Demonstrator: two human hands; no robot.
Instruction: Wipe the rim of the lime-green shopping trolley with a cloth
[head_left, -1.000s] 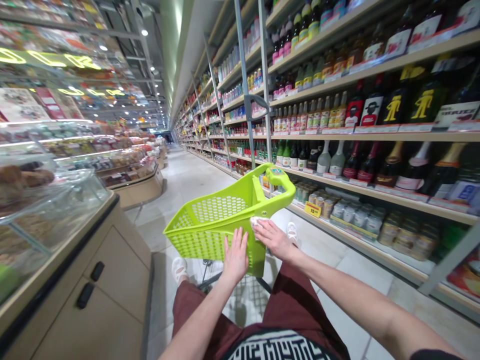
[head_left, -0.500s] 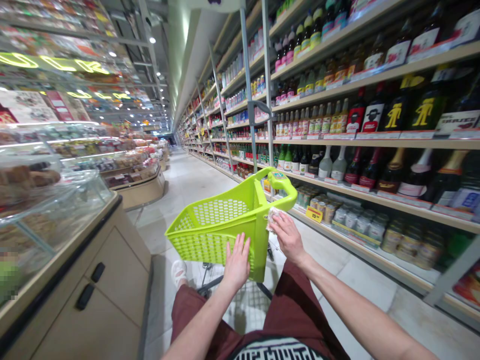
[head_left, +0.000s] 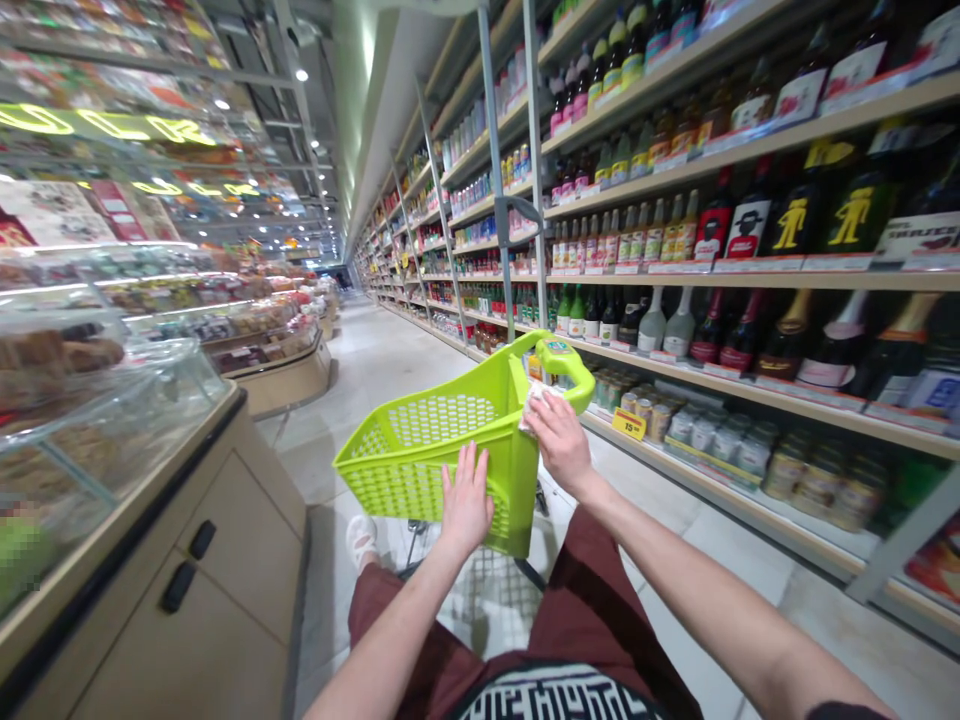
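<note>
In front of my knees stands a lime-green plastic shopping cart (head_left: pixel 420 460) with perforated basket walls. My left hand (head_left: pixel 466 500) rests on the near side wall of the basket, fingers stretched out and flat, holding nothing. With my right hand (head_left: pixel 562 445) I press a crumpled white wipe (head_left: pixel 532 405) against the upper rear corner, just under the cart's handle (head_left: pixel 576 370). My right fingers partly cover the wipe. Part of the dark lower frame shows below the basket.
On the right, a long shelf unit (head_left: pixel 675 275) carries bottles and jars, with a yellow price tag (head_left: pixel 628 424) low down. A wooden counter (head_left: pixel 202 540) topped with clear food bins stands close on the left. A tiled aisle (head_left: pixel 367 345) runs ahead.
My right hand has slid the wipe left and slightly up, from the rear side edge onto the upper corner. My left hand has shifted slightly left and up along the basket wall.
</note>
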